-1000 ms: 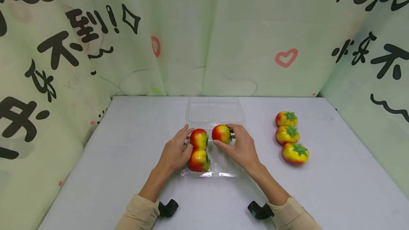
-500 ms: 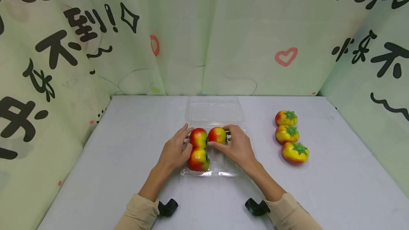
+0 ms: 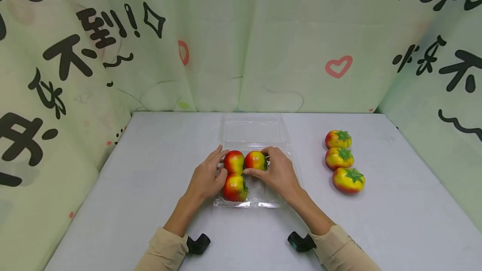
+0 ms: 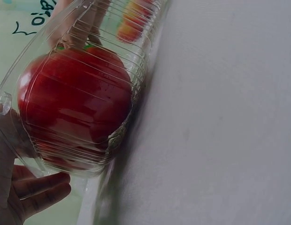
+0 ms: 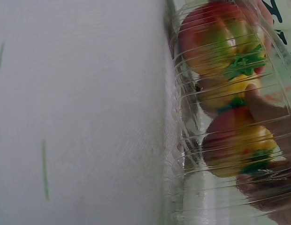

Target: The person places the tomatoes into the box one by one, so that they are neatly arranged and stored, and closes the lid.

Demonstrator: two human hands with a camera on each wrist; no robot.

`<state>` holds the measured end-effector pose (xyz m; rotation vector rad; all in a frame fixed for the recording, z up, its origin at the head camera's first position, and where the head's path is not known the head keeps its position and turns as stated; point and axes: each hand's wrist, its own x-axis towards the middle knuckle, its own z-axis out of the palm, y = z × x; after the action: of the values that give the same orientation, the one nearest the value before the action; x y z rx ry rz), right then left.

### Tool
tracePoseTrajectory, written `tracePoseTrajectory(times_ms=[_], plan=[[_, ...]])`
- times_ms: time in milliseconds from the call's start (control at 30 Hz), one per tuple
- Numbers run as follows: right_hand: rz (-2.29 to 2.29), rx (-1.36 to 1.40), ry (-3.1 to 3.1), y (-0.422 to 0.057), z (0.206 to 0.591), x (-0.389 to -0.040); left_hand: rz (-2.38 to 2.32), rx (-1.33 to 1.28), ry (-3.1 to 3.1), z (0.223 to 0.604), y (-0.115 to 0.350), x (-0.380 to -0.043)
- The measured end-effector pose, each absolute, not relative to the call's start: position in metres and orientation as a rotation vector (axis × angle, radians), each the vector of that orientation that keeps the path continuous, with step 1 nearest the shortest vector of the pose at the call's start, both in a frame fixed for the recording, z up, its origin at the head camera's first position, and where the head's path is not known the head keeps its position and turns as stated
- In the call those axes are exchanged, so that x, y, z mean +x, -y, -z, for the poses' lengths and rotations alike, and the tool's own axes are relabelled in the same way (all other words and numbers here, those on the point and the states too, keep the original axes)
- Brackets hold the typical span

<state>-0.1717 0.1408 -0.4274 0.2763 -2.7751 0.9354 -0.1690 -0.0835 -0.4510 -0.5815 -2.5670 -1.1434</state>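
Observation:
In the head view a clear plastic clamshell box (image 3: 263,202) lies with its lid folded back. Two red-yellow tomatoes sit along its left side, a far tomato (image 3: 234,162) and a near tomato (image 3: 235,187). My left hand (image 3: 206,179) rests at the box's left side beside them, fingers loosely extended; in the left wrist view its fingertips (image 4: 44,190) show beyond the clear wall. My right hand (image 3: 280,172) holds a third tomato (image 3: 255,160) between thumb and fingers, in the box's far part, beside the far tomato. Its green leaves face my right palm.
Three more tomatoes stand in a row on the right of the white table (image 3: 150,145): a back one (image 3: 338,139), a middle one (image 3: 339,158) and a front one (image 3: 348,180). The transparent lid (image 3: 253,131) lies behind the box. A printed curtain (image 3: 293,45) encloses the table.
My right hand has moved left with its tomato, bringing it beside the far tomato in the box. For the last half second it has barely shifted. My left hand has stayed in place.

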Motion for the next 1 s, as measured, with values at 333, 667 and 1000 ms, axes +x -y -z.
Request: tracePoseTrajectory(times_ms=[333, 667, 1000], plan=[[-0.934, 0.277, 2.775, -0.1417, 0.4266, -0.1708, 1.147, -0.58, 2.574, 0.4512, 0.084, -0.1697], [-0.895, 0.298, 2.766, -0.1432, 0.4272, -0.1702, 1.15, -0.598, 2.56, 0.4521, 0.0846, -0.1702], [-0.918, 0.332, 2.77, -0.1425, 0.427, -0.1712, 1.145, -0.589, 2.568, 0.4512, 0.0842, -0.1694]])
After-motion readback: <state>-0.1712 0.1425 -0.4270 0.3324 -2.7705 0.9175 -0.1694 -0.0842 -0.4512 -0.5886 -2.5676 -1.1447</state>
